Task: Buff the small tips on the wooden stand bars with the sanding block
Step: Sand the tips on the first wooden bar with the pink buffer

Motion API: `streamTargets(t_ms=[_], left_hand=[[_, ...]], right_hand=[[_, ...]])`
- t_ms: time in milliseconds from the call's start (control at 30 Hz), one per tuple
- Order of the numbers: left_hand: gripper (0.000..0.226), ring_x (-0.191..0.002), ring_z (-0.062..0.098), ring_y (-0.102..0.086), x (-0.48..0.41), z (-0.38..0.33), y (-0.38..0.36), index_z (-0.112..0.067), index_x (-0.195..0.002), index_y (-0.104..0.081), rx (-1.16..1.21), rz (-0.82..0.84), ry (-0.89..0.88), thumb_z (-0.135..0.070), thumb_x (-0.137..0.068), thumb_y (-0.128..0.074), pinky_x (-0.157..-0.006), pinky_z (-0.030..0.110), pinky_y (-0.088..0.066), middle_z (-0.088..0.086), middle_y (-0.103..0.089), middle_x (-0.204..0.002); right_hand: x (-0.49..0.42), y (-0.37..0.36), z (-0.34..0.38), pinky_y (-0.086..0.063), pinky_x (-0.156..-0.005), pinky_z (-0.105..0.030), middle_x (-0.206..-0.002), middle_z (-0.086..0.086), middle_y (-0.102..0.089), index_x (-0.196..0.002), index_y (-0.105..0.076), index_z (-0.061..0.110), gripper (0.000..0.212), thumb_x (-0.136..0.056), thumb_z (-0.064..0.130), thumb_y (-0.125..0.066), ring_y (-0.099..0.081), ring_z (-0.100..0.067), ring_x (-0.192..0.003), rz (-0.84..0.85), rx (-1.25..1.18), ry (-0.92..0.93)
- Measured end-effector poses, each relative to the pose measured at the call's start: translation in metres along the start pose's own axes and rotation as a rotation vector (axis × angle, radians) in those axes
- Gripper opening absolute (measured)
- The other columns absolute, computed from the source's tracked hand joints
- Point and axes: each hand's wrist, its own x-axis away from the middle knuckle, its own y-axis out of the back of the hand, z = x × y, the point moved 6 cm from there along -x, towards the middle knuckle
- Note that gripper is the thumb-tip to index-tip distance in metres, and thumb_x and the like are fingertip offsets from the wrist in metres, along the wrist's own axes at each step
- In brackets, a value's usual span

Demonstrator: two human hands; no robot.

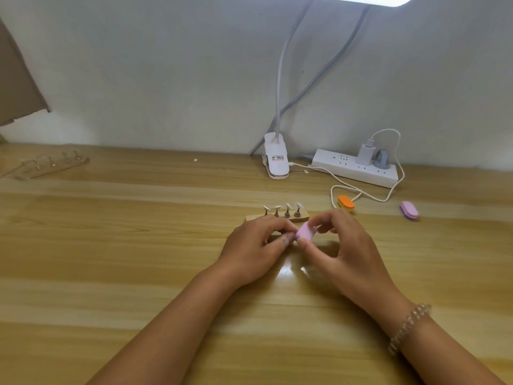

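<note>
Two hands: my left hand and my right hand are close together over the middle of the light wooden table, fingertips almost meeting.
Right hand: thumb and fingers pinch the pink oval sanding block by its edges.
Left hand: the fingers are curled, with thumb and forefinger closed at the block's left end. What they close on is hidden, so I cannot tell.
Task's thing: the short pale wooden stand bar lies flat just behind my knuckles, with four small white tips standing in a row on little metal posts.
Key relation: the bar's long axis runs left to right across my view. It lies beyond both hands, nearer to the left one — I judge the block must go forward and a little up.
Spare blocks: an orange and yellow oval block and a purple oval block lie to the right, well apart.
Writing: the white clip lamp base has a small label, too small to read; on the white power strip I read nothing.
</note>
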Motion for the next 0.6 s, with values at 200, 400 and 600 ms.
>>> streamTargets(t_ms=[200,400,600], left_hand=[[0.017,-0.062,-0.004,-0.051,0.001,-0.002,0.0,-0.044,-0.093,-0.067,0.036,0.01,0.005,-0.044,-0.088,-0.05,-0.066,0.027,-0.039,-0.028,-0.067,-0.088],[0.016,-0.063,-0.002,-0.051,0.001,-0.001,0.0,-0.041,-0.095,-0.066,0.04,0.011,0.014,-0.041,-0.092,-0.051,-0.068,0.03,-0.043,-0.024,-0.066,-0.085],[0.013,-0.067,-0.002,-0.052,0.002,-0.001,0.0,-0.039,-0.096,-0.066,0.009,0.019,0.011,-0.034,-0.096,-0.054,-0.069,0.029,-0.043,-0.022,-0.067,-0.088]], right_hand=[[0.002,0.004,0.004,-0.05,-0.083,-0.032,-0.101,0.008,-0.063,-0.101,-0.062,0.018,0.024,-0.082,0.019,-0.076,-0.061,-0.009,-0.092,-0.052,-0.052,0.012],[-0.001,0.002,-0.003,-0.053,-0.083,-0.037,-0.101,0.014,-0.067,-0.099,-0.065,0.022,0.016,-0.086,0.026,-0.072,-0.062,-0.009,-0.091,0.006,-0.13,-0.091],[0.0,0.0,-0.001,-0.053,-0.083,-0.035,-0.1,0.014,-0.066,-0.1,-0.064,0.024,0.018,-0.085,0.024,-0.073,-0.063,-0.007,-0.092,0.008,-0.099,-0.053]])
